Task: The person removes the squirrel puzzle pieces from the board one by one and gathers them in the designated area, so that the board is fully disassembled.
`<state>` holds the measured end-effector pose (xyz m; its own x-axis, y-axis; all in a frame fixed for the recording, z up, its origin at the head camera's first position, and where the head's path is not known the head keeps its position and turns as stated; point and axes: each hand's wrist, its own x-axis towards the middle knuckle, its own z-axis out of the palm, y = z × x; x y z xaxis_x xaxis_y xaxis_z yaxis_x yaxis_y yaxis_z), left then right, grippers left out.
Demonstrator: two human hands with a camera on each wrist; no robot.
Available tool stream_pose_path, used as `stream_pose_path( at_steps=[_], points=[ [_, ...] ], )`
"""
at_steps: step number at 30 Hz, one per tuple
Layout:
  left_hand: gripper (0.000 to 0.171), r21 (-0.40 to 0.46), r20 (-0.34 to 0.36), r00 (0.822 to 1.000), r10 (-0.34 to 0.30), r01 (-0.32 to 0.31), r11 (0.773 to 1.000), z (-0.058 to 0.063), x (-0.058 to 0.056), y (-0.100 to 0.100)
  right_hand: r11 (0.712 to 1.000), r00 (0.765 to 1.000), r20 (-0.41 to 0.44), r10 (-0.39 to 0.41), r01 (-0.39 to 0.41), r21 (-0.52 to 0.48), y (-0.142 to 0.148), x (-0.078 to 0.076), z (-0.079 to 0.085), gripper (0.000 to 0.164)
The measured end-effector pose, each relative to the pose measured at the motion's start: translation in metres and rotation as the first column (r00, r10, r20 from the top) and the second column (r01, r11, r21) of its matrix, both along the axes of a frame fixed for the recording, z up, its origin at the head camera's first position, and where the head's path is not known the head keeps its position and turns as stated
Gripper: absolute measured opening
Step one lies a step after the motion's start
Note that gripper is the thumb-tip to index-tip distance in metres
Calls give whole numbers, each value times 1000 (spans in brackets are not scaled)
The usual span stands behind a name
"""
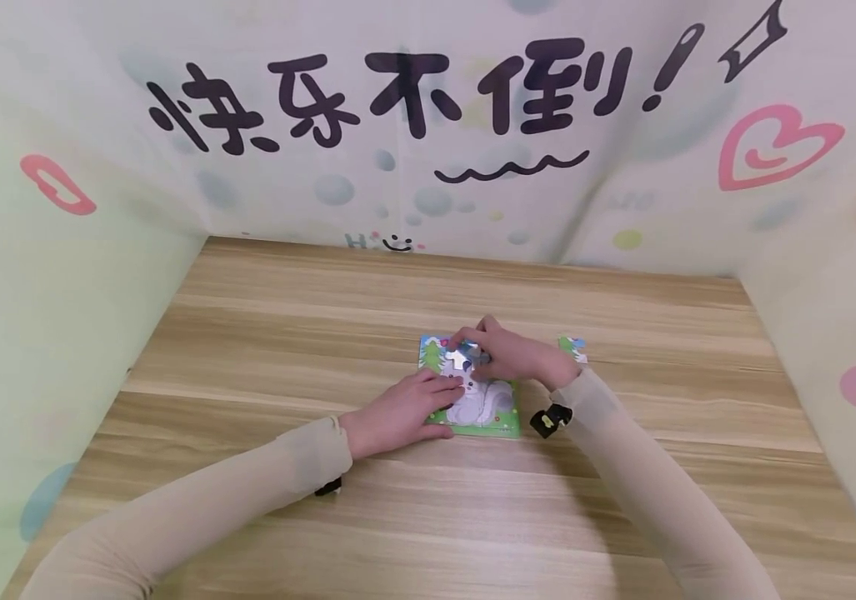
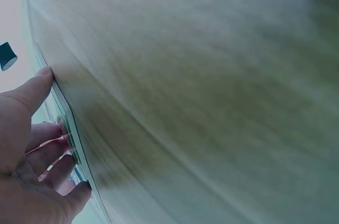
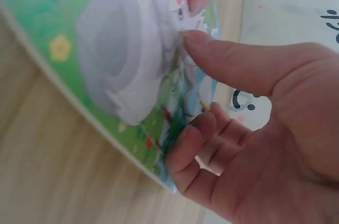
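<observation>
A jigsaw puzzle board (image 1: 501, 427) with a grey squirrel on green grass lies on the wooden table, a light gap showing in its upper middle. My left hand (image 1: 401, 410) rests on its left side, fingers stretched over the picture and thumb by the near edge. In the left wrist view, its fingertips lie along the board's rim (image 2: 79, 147). Over the upper right part, my right hand (image 1: 513, 354) pinches a puzzle piece (image 1: 478, 356) between thumb and fingers, beside the gap. The right wrist view shows the right thumb (image 3: 228, 60) close over the squirrel's head; the piece is partly hidden.
Another puzzle piece (image 1: 573, 347) with a green tree lies to the right of the board, partly behind the right wrist. A black wrist device (image 1: 550, 419) hangs under the right sleeve. Printed cloth walls (image 1: 397, 192) enclose the table (image 1: 307, 308) at the back and sides.
</observation>
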<state>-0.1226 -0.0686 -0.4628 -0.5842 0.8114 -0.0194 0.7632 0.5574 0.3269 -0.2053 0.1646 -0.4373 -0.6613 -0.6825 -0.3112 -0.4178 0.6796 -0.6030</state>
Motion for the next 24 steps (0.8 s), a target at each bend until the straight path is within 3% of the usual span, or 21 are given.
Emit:
stream_pose_path(
  at_steps=[6, 17, 24],
  points=[
    [64, -7, -19, 1000, -6, 5, 1000, 1, 1, 0, 998, 995, -93, 33, -37, -41, 4, 5, -5, 43],
    [64, -16, -13, 1000, -3, 3, 1000, 0, 1, 1, 997, 982, -188, 19, -34, -74, 9, 9, -10, 44],
    [65, -19, 6, 1000, 8, -7, 1000, 0, 1, 0, 997, 971, -235, -38, 22, -70, 10, 10, -13, 51]
  ],
)
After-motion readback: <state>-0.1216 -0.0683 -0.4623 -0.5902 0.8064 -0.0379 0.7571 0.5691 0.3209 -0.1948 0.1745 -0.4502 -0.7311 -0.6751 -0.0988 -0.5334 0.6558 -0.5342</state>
